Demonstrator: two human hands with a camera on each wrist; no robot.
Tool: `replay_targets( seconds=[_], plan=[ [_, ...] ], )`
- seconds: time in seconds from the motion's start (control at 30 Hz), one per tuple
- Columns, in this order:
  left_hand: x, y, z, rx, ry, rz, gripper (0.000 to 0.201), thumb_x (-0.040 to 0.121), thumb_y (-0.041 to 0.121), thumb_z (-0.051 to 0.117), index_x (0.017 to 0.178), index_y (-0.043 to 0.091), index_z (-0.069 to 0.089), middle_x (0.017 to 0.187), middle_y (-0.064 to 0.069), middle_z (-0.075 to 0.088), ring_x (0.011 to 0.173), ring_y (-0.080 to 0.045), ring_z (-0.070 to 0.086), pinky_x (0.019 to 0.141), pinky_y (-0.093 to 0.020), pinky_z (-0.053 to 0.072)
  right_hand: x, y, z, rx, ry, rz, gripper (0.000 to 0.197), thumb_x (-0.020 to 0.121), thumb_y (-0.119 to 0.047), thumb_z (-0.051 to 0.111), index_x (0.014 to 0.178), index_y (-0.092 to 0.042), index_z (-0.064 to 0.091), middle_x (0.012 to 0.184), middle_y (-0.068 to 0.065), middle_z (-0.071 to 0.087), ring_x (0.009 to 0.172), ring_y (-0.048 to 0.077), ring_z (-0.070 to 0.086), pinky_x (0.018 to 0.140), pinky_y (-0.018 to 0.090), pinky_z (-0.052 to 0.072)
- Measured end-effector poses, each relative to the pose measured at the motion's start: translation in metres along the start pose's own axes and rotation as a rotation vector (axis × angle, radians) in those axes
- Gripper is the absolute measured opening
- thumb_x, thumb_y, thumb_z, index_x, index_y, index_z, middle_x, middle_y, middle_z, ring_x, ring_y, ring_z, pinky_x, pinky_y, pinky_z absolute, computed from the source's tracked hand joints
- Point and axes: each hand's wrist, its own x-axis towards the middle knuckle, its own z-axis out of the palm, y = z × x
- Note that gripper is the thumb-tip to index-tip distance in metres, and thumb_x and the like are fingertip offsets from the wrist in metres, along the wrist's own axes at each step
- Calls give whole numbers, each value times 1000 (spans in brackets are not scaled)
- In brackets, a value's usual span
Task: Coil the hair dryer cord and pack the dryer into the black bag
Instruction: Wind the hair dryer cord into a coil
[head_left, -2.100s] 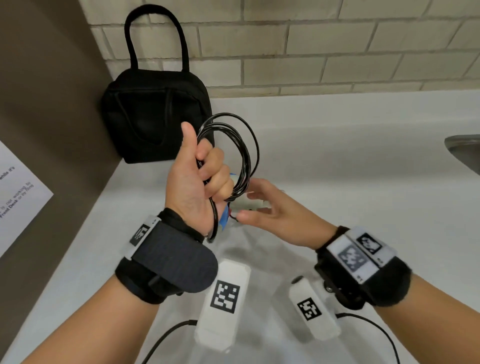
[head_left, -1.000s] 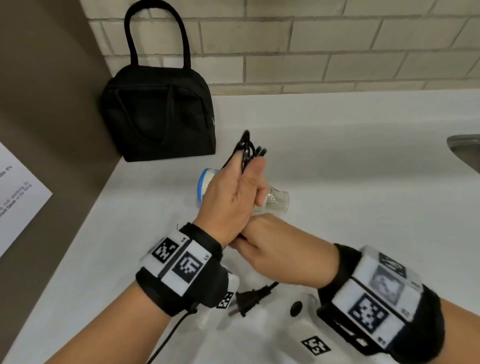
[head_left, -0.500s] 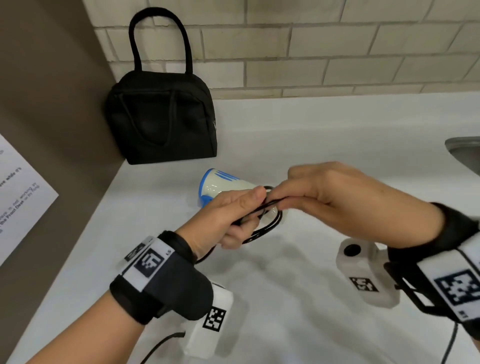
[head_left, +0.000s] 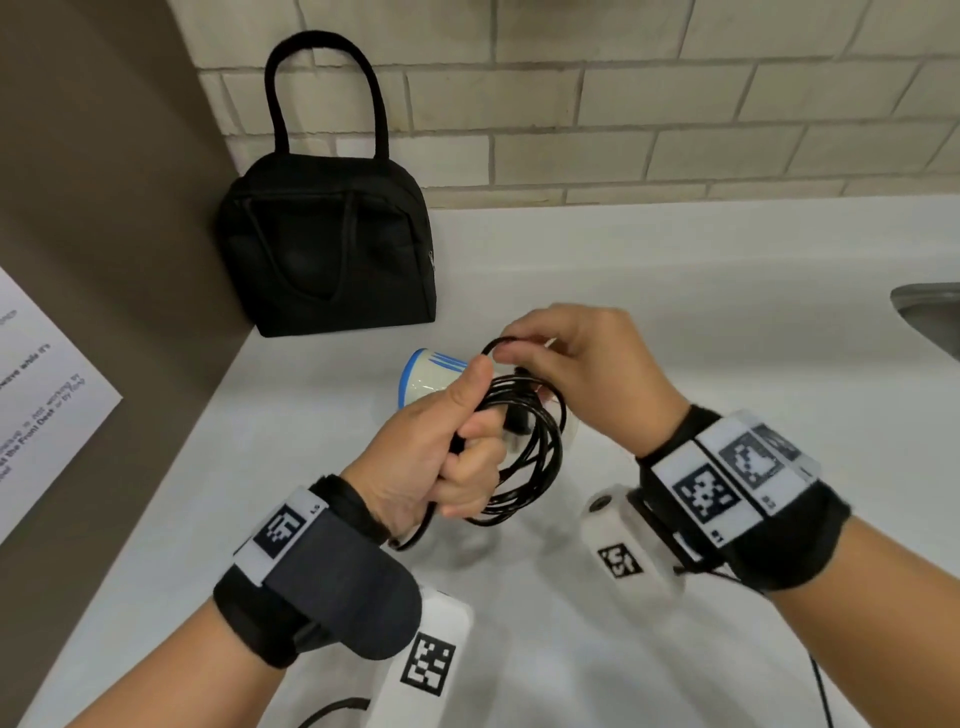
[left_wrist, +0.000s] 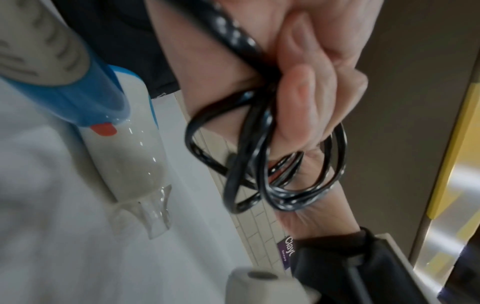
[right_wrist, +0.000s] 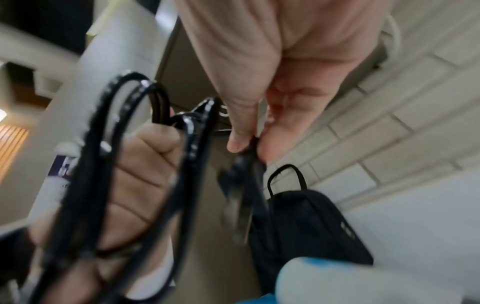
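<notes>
The black cord (head_left: 540, 447) is gathered into several loops, and my left hand (head_left: 467, 441) grips the bundle in a fist above the counter. My right hand (head_left: 511, 353) pinches one strand at the top of the coil between thumb and fingertips (right_wrist: 236, 144). In the right wrist view the blurred plug (right_wrist: 233, 185) hangs just below that pinch. The white hair dryer (head_left: 426, 376) with a blue band lies on the counter behind my hands; its clear nozzle (left_wrist: 153, 216) shows in the left wrist view. The black bag (head_left: 327, 260) stands upright in the back left corner, apart from both hands.
A brown side panel (head_left: 104, 208) with a printed paper sign (head_left: 41, 395) bounds the white counter (head_left: 675, 312) on the left. A tiled wall (head_left: 623, 104) runs along the back. A metal sink rim (head_left: 930, 317) sits at the right edge.
The coil has been lifted from lying flat over the dryer and turned more upright in my left fist. My right hand moved left and now pinches a strand at the coil's top.
</notes>
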Motion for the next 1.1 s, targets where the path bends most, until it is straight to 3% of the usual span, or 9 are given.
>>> replay_targets(
  seconds=[0.1,0.2,0.3,0.43,0.63,0.73,0.87,0.97,1.1],
  plan=[
    [-1,-3,-5,31,10,86,59,46,74,65,40,26,32,29,15,27,23,0,18,33,-8,24,-9,2,9,383,-53,228,18,81,-9,61,67,-20,65,48,-10,61,43,1,54,45,13,45],
    [-1,-6,-6,81,111,139,52,58,60,71,37,24,40,29,13,27,23,-1,18,33,-8,24,-15,4,11,560,-57,326,20,83,-5,57,67,-15,63,43,-10,59,42,1,53,45,14,48],
    [3,-9,-4,112,265,162,42,68,44,66,40,23,44,32,11,26,24,-3,18,30,-11,24,-17,6,11,631,-57,351,19,84,-5,55,67,-13,61,44,-9,60,42,1,54,46,14,49],
    [7,-7,1,177,404,197,26,58,43,60,57,19,50,33,10,25,26,-5,19,29,-15,28,-17,9,10,711,-53,385,18,85,-7,53,69,-12,60,47,-8,63,43,3,57,46,16,50],
    [11,-10,2,333,542,270,17,77,34,56,72,18,59,39,5,45,30,-9,39,30,-15,34,-17,8,16,865,-61,484,7,85,-11,53,81,-13,59,49,-5,63,44,6,58,51,22,52],
    [13,-12,1,333,576,288,17,81,31,56,72,16,59,45,4,45,35,-10,42,32,-17,36,-18,6,14,851,-28,450,7,85,-14,54,90,-18,54,55,-1,66,49,10,62,55,23,54],
    [16,-11,1,327,624,341,42,80,32,56,85,-10,51,56,-12,34,49,-23,34,36,-16,36,-25,0,10,702,-131,302,32,74,-25,68,102,-24,51,77,5,66,69,15,65,73,25,54],
    [18,-10,3,315,632,351,43,83,29,54,88,-14,48,53,-7,28,40,-7,29,36,-15,28,-34,1,9,533,-289,182,75,64,-11,75,123,-34,36,96,-6,60,88,6,62,90,23,48],
    [20,-12,3,361,652,335,48,84,37,53,91,-11,51,51,-2,31,37,-5,29,36,-15,30,-39,6,18,375,-214,68,77,71,3,65,130,-32,29,114,-23,47,103,-7,50,93,9,38]
  ],
)
